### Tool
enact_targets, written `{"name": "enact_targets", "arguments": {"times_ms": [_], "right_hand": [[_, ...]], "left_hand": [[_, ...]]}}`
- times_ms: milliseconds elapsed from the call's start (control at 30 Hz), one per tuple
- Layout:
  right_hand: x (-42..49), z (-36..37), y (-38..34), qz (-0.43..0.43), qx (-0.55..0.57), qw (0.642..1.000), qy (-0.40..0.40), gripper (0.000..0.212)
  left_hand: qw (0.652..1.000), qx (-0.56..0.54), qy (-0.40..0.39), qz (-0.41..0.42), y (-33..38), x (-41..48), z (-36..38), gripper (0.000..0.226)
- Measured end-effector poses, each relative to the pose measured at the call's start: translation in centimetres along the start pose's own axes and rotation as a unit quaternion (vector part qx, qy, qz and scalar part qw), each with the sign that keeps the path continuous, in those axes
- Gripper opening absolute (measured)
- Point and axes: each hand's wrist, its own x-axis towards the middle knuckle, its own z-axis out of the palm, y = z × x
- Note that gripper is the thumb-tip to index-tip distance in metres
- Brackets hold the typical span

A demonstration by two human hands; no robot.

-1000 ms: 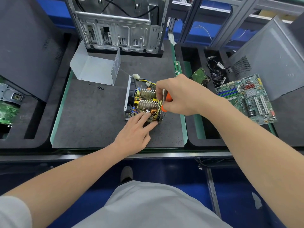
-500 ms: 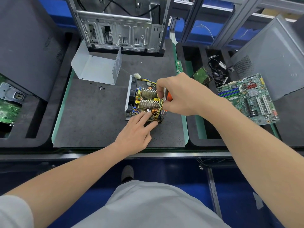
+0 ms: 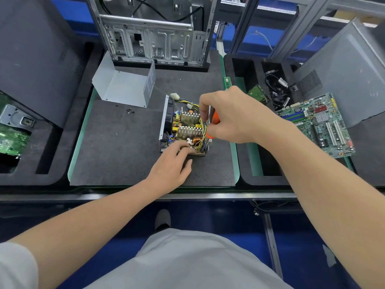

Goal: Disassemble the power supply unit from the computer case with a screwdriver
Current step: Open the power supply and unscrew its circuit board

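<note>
Item: opened power supply unit [image 3: 185, 127], lying on the dark mat [image 3: 125, 147], well apart from the computer case [image 3: 152, 38] behind it.
Detail: Over the last second little shifts. The right hand [image 3: 235, 117] keeps its fingers wrapped round the orange screwdriver [image 3: 215, 117], tip hidden among the yellow wires (probably turning a board screw). The left hand [image 3: 168, 165] stays with flat fingers pressing the unit's near edge. The metal cover [image 3: 125, 88] and loose screws [image 3: 130, 110] lie to the left; removal from the case looks done, and the strip-down goes on.
</note>
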Motion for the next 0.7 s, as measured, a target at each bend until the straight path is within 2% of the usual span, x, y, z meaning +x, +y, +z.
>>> {"name": "enact_targets", "arguments": {"times_ms": [167,367,700], "right_hand": [[-0.1,-0.1,-0.4,-0.006,0.004,1.000,0.000,0.018],[-0.4,0.0,-0.6,-0.012,0.011,1.000,0.001,0.017],[-0.9,0.0,-0.6,-0.021,0.016,1.000,0.010,0.015]], "left_hand": [[0.991,-0.049,0.031,-0.121,0.8,-0.2,-0.2,0.030],[0.976,-0.072,0.051,-0.202,2.4,0.0,0.6,0.034],[0.968,-0.044,0.041,-0.244,2.6,0.4,1.3,0.013]]}}
